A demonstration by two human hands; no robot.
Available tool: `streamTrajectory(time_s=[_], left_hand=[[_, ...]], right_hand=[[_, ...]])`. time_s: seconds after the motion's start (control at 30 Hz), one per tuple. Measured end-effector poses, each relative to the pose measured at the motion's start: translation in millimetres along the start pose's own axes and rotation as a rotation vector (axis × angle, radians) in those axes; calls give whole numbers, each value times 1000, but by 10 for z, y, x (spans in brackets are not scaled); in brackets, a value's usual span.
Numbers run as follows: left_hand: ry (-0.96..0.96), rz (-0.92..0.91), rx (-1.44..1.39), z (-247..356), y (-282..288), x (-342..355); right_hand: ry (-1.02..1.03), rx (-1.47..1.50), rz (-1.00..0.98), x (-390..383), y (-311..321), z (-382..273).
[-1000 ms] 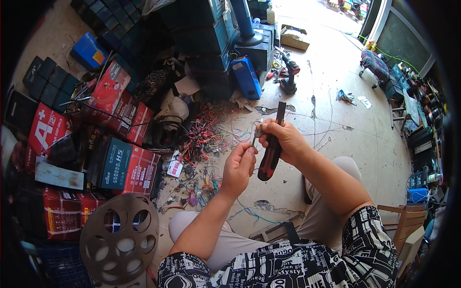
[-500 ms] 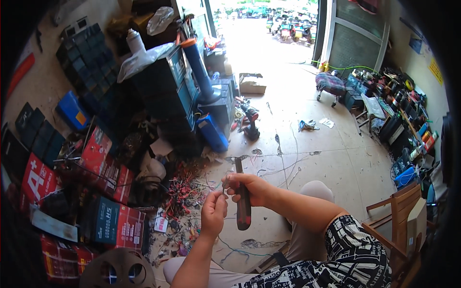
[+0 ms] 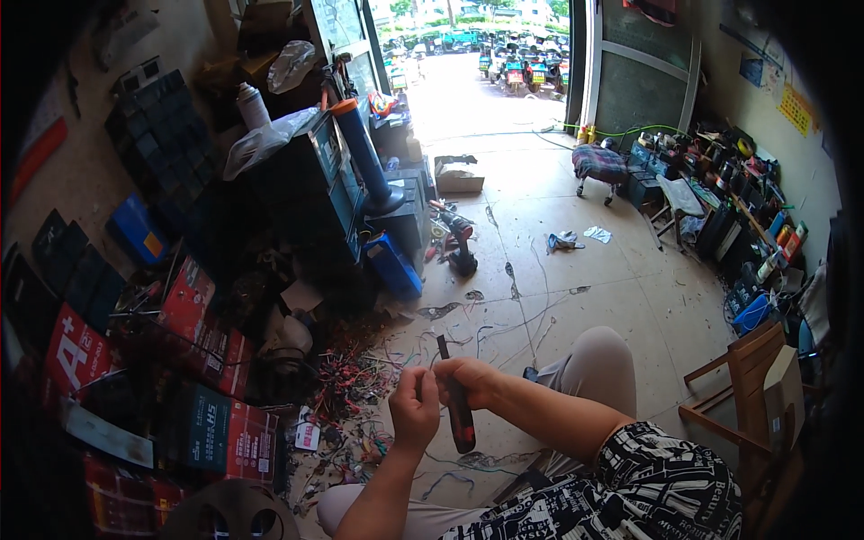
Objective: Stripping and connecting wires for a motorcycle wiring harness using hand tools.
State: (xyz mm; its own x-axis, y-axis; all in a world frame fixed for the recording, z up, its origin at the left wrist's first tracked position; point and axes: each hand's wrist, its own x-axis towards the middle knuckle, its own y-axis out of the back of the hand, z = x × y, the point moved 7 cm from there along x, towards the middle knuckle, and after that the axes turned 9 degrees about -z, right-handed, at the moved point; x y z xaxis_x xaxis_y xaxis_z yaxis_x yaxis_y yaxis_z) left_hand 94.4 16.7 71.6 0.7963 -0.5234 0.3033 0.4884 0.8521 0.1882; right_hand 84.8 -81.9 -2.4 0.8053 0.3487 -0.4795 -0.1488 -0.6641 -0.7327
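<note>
The hands meet in front of the torso, the left hand (image 3: 416, 412) just beside the right hand (image 3: 470, 382); whether their fingertips touch is too small to tell; the left forearm (image 3: 382, 493) rises steeply from the near edge, leaning slightly right toward its far end; the left wrist (image 3: 407, 450) looks almost straight, with the fingers curled in tightly above it; the right forearm (image 3: 549, 401) reaches in from the near right, lying much flatter and slanting toward the far left; the right wrist (image 3: 502, 391) continues that line, and the right fingers are bent in a firm grip.
</note>
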Motion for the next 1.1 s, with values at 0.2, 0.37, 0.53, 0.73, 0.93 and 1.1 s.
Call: streamTrajectory(time_s=[0.2, 0.37, 0.53, 0.73, 0.93, 1.1], left_hand=[[113, 9, -80, -178, 59, 19], [237, -112, -464, -197, -48, 29], [385, -43, -485, -259, -154, -71], [132, -9, -39, -347, -109, -66], [-227, 130, 472, 141, 42, -249], [-402, -2, 344, 699, -227, -502]], right_hand=[[341, -84, 175, -3, 101, -271], [358, -115, 198, -22, 22, -263], [398, -250, 403, 82, 159, -226], [526, -652, 524, 759, 976, -88], [122, -1597, 331, 562, 178, -49], [-121, -1878, 582, 863, 1147, -121]])
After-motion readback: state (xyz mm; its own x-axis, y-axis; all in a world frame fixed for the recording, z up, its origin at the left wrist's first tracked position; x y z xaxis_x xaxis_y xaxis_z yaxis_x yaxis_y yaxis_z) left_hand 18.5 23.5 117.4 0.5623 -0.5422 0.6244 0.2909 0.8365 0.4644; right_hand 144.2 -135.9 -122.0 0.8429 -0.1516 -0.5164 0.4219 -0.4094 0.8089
